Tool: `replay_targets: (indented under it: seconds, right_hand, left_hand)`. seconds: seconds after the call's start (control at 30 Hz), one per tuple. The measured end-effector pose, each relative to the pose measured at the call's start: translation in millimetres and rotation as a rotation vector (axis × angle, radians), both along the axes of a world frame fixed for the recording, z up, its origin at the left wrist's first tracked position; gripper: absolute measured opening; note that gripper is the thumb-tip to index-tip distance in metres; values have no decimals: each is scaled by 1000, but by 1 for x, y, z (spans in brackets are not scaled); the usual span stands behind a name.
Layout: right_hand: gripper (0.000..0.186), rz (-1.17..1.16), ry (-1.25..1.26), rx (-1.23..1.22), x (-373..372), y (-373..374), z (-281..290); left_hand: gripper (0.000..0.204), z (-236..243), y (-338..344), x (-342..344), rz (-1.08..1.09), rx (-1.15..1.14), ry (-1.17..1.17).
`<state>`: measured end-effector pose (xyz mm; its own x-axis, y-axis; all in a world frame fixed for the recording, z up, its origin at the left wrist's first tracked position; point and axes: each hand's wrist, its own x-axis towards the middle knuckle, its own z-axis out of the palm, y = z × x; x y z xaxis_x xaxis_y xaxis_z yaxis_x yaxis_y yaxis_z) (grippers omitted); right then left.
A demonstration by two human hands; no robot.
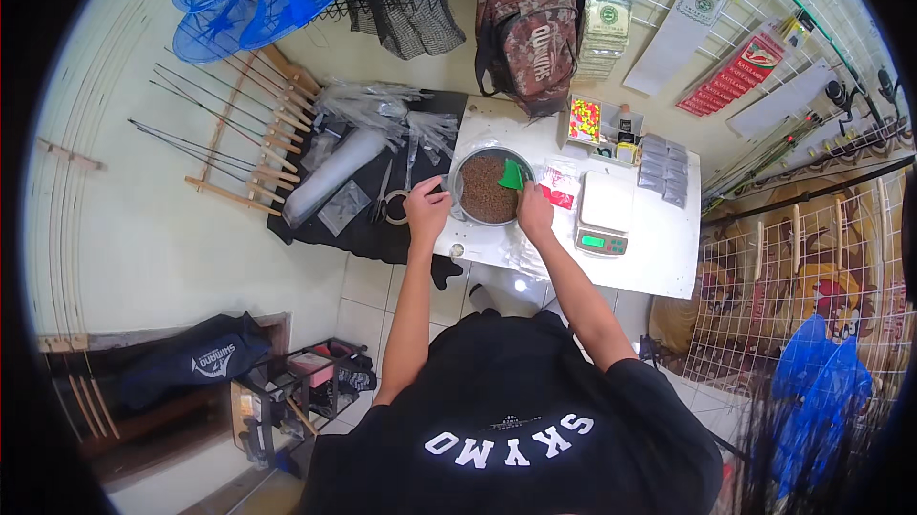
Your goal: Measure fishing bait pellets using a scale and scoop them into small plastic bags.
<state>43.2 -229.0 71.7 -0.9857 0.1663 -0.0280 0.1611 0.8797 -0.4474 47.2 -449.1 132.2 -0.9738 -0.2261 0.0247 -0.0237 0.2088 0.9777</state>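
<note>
A round metal bowl (453, 198) full of brown granules (485, 192) stands on the white table. At its left rim is my left hand (427, 211), fingers curled and gripping the edge. My right hand (535, 213) is closed on a green plastic scoop (512, 174) at the bowl's right side. The scoop's blade rests over the granules, and its handle is mostly hidden by my fingers. Just right of that hand lie small red-and-white packets (558, 185). A white digital scale (605, 214) with a lit green display sits farther right, its platform bare.
Grey sachets (663, 169) lie in rows at the table's right. Behind the bowl are a box of colourful beads (584, 120) and small jars. Leftward, a black cloth (382, 241) carries clear plastic bags (368, 104), a plastic roll (334, 176), scissors (385, 177) and a tape roll (394, 207).
</note>
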Motion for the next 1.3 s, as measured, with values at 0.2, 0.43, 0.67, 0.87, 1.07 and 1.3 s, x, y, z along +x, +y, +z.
replay_targets:
  seconds: [0.2, 0.43, 0.67, 0.87, 1.07, 1.3]
  right_hand:
    - [23, 23, 30, -114, 1, 0, 4]
    - [22, -20, 133, -271, 25, -1, 20]
    - [22, -31, 174, -395, 47, 2, 74]
    - [22, -19, 160, -440, 53, 0, 111]
    - [21, 26, 235, -395, 53, -10, 101]
    - [18, 114, 347, -223, 57, -24, 109]
  left_hand:
    - [37, 2, 10, -4, 2, -9, 65]
    - [38, 6, 19, -6, -68, -85, 48]
    - [40, 0, 21, -16, -100, -138, -3]
    - [39, 14, 40, -17, -109, -156, 35]
    - [39, 14, 46, -13, -80, -71, 43]
    - [38, 17, 43, -11, -52, -94, 55]
